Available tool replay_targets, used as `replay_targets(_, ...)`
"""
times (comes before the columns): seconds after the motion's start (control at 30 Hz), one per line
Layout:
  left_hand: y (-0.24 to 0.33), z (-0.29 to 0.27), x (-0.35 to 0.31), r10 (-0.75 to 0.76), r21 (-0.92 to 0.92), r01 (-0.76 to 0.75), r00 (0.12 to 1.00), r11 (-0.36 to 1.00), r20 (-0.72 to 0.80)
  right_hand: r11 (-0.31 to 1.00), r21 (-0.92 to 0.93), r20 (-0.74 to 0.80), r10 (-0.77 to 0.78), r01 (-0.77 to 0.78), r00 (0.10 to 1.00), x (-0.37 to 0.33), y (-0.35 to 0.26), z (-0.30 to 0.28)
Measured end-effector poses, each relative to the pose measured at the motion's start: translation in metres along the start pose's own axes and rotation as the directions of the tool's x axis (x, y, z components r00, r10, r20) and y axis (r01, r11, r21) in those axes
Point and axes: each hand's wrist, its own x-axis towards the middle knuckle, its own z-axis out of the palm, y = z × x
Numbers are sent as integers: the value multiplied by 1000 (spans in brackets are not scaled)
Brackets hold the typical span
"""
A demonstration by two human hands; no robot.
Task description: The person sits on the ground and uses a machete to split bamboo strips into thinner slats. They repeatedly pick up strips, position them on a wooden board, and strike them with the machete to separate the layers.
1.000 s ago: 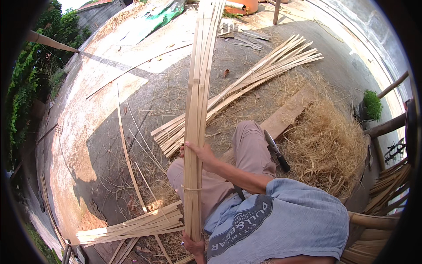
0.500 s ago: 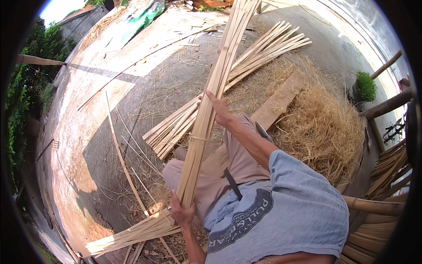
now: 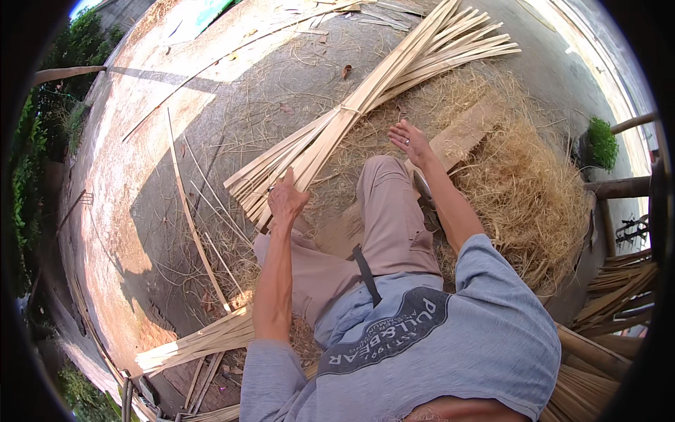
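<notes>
A bundle of pale split-bamboo strips, bound with a thin strip around its middle, lies slantwise across another spread of bamboo strips on the ground. At its near end is my left hand, thumb and forefinger on either side of the strip ends; the other fingers are partly hidden. My right hand is in the air right of the bundle, apart from it, with fingers stretched out and nothing in them.
A wooden plank lies beside a heap of fine shavings at the right. More strips lie at lower left. Long loose strips cross the ground at left. A potted green plant stands at far right.
The tied bundle, held up in both hands before, now rests on the other strips. My right hand has let go and moved right; my left has moved forward with the bundle's near end.
</notes>
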Motion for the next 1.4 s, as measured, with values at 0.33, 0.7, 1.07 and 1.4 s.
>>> replay_targets(0.33,-66,11,35,-29,198,30,1000,980,-6,999,31,-420,36,-26,907,-180,48,-141)
replay_targets(0.7,-108,48,-56,-19,-253,59,987,966,158,980,-198,-397,-103,25,912,-159,58,-90)
replay_targets(1.07,-160,83,-302,-979,-851,488,158,194,-132,159,-932,236,-414,325,879,-150,64,34)
replay_targets(1.4,-309,161,-483,-888,-906,126,-291,-404,355,-139,-868,497,-293,478,817,-140,60,38)
